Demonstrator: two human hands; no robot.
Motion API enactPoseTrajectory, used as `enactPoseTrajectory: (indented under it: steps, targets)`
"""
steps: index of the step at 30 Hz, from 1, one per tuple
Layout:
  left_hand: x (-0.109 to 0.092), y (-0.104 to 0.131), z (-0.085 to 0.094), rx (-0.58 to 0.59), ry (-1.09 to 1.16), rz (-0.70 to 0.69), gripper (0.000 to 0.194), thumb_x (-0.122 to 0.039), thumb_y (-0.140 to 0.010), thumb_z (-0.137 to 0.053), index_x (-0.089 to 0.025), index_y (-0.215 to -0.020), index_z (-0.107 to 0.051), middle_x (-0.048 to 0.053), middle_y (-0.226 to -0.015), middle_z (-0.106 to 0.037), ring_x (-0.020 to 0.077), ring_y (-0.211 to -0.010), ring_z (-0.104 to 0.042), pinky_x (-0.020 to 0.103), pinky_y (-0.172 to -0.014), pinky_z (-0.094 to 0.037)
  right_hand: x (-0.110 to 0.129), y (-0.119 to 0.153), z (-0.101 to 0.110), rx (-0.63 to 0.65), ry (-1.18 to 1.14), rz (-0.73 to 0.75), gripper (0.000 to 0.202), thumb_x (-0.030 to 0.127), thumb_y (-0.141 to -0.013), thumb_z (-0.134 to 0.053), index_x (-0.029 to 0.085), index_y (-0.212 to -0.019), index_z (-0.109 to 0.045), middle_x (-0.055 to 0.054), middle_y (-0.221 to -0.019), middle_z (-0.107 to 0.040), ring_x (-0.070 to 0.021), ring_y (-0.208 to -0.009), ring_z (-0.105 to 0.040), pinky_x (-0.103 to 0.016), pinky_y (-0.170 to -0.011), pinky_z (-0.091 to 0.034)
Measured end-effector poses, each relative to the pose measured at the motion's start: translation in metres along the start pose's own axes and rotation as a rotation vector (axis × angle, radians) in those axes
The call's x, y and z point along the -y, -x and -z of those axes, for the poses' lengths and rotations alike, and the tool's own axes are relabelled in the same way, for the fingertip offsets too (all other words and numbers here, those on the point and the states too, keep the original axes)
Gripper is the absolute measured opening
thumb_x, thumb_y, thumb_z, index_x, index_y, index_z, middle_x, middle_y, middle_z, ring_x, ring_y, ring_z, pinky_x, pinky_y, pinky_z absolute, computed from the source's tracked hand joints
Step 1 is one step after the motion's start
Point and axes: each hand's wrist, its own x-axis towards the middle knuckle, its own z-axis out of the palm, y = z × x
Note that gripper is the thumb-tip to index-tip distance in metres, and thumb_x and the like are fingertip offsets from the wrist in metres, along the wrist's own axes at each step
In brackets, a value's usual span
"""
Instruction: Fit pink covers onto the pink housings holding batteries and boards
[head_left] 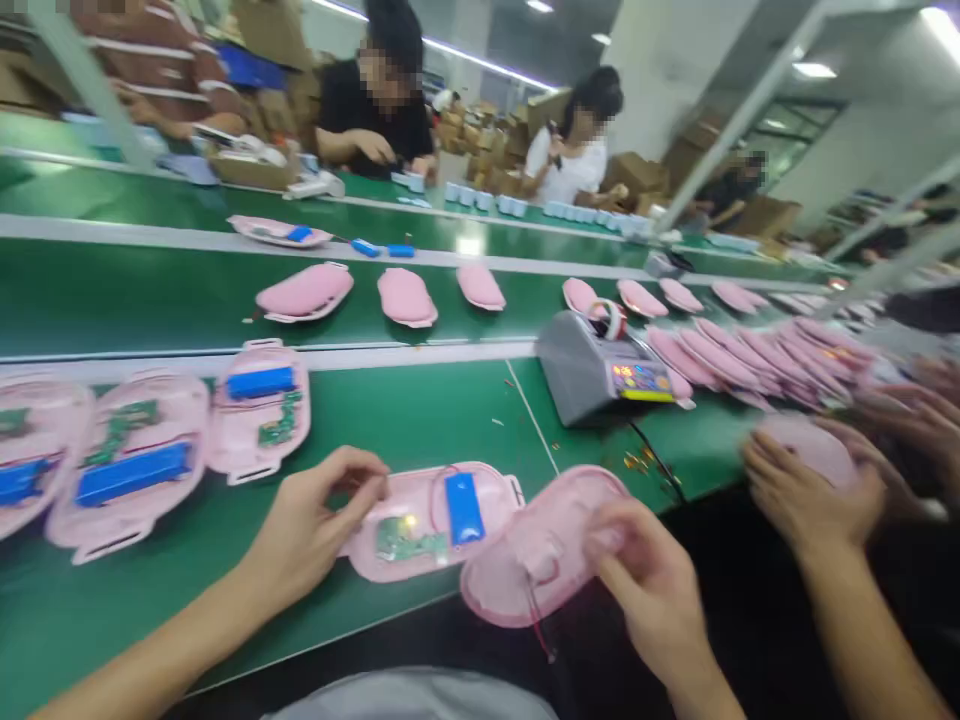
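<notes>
Pink shell halves are spread over the green desk (420,410), which is crossed by white dividing strips and bounded by a near edge running up toward the right. Open green surface is left between the left-hand row of opened shells (135,450) and the grey machine (592,375), and more beside the closed pink shells (409,295) on the conveyor lane behind. A crowded stack of pink shells (757,355) is seen right of the machine, near another person's hands (814,485), which are closed over a further shell.

An open base shell (431,520) lies close to the near edge, holding a blue battery (463,507) and a green circuit board (409,540). Its left end is touched by the left hand (315,530), whose grip is pinched, thumb against fingertips, on something too small to be made out. A pink cover shell (540,550) overhangs the desk edge, just beside the base shell; it is held at its right rim by the right hand (652,590), fingers curled shut around it. Thin wires (541,625) hang from the cover.
</notes>
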Motion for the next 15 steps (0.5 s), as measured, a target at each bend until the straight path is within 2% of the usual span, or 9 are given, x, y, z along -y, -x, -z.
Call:
enactPoseTrajectory:
  steps: [2,4,6,7,10,12,15]
  targets:
    - [0.001,0.004,0.003,0.002,0.115,0.047,0.016,-0.033,-0.086,-0.057,-0.021,-0.095,-0.064,0.000,-0.074,-0.071,0.0163,-0.069,-0.069,0.026,-0.064,-0.054,-0.006,-0.020,-0.030,0.111,-0.135,0.005,0.037,0.038,-0.085,-0.070,0.023,-0.114,-0.052,-0.004,-0.091,-0.060,-0.0132,-0.072,-0.060,-0.023,-0.061,-0.053]
    - [0.002,0.007,0.005,0.004,0.208,0.082,0.024,-0.031,-0.087,-0.056,-0.019,-0.105,-0.066,0.001,-0.078,-0.073,0.0163,-0.072,-0.070,0.027,-0.068,-0.056,-0.010,-0.041,-0.056,0.189,-0.263,-0.051,0.068,0.034,-0.082,-0.074,0.028,-0.140,-0.036,-0.006,-0.101,-0.062,-0.0127,-0.070,-0.062,-0.023,-0.061,-0.055]
    - [0.002,0.010,0.007,-0.015,0.214,0.108,0.025,-0.030,-0.088,-0.056,-0.019,-0.105,-0.070,0.003,-0.081,-0.074,0.0164,-0.074,-0.070,0.026,-0.068,-0.056,-0.011,-0.057,-0.074,0.161,-0.315,-0.127,0.094,0.033,-0.077,-0.079,0.030,-0.152,-0.022,-0.010,-0.114,-0.062,-0.0135,-0.072,-0.064,-0.024,-0.059,-0.057]
    - [0.002,0.013,0.006,-0.036,0.189,0.113,0.022,-0.030,-0.089,-0.057,-0.019,-0.100,-0.073,0.003,-0.081,-0.075,0.0162,-0.074,-0.070,0.025,-0.067,-0.055,-0.011,-0.063,-0.079,0.109,-0.328,-0.161,0.095,0.034,-0.074,-0.081,0.027,-0.152,-0.026,-0.012,-0.118,-0.061,-0.0149,-0.075,-0.065,-0.024,-0.059,-0.057]
    - [-0.003,0.019,0.002,-0.107,0.101,0.054,0.019,-0.024,-0.090,-0.059,-0.021,-0.085,-0.077,0.001,-0.076,-0.074,0.0144,-0.068,-0.068,0.022,-0.061,-0.052,-0.007,-0.066,-0.088,-0.034,-0.384,-0.285,0.084,0.039,-0.066,-0.085,0.017,-0.138,-0.049,-0.015,-0.122,-0.061,-0.0232,-0.092,-0.066,-0.028,-0.065,-0.060]
    - [-0.006,0.020,-0.003,-0.170,0.060,-0.068,0.018,-0.021,-0.090,-0.060,-0.023,-0.085,-0.077,0.002,-0.079,-0.074,0.0142,-0.071,-0.068,0.023,-0.065,-0.054,-0.004,-0.061,-0.094,-0.020,-0.448,-0.344,0.080,0.039,-0.064,-0.086,0.015,-0.133,-0.053,-0.014,-0.120,-0.063,-0.0272,-0.100,-0.066,-0.033,-0.074,-0.062]
    - [-0.008,0.015,-0.013,-0.348,-0.049,-0.227,0.016,-0.020,-0.088,-0.064,-0.025,-0.087,-0.079,0.007,-0.107,-0.070,0.0194,-0.097,-0.068,0.030,-0.084,-0.056,0.003,-0.049,-0.108,0.033,-0.552,-0.356,0.083,0.036,-0.064,-0.086,0.017,-0.136,-0.050,-0.013,-0.120,-0.064,-0.0281,-0.104,-0.066,-0.034,-0.079,-0.061]
